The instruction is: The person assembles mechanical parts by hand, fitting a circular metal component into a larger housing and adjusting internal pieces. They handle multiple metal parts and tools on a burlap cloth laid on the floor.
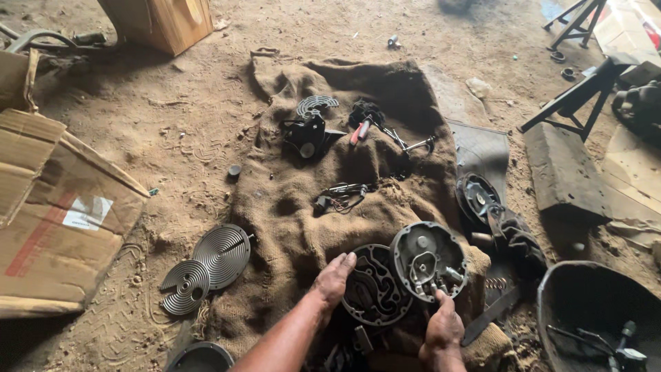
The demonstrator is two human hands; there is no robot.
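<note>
Left hand [335,277]: grip open, fingers spread flat, fingertips resting on left rim of flat slotted metal plate [372,284]. Plate lies on burlap sack [289,220] spread over dirt floor [172,117]. Right hand [443,328]: grip closed on lower edge of round metal housing [428,260], thumb at inner fittings. Housing tilted, overlapping plate's right side. Two spiral discs [206,265] lie left of sack, well apart from hands.

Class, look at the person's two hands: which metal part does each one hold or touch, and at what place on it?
The right hand grips the round metal cover at its lower rim. The left hand rests on the left edge of the flat slotted plate.
</note>
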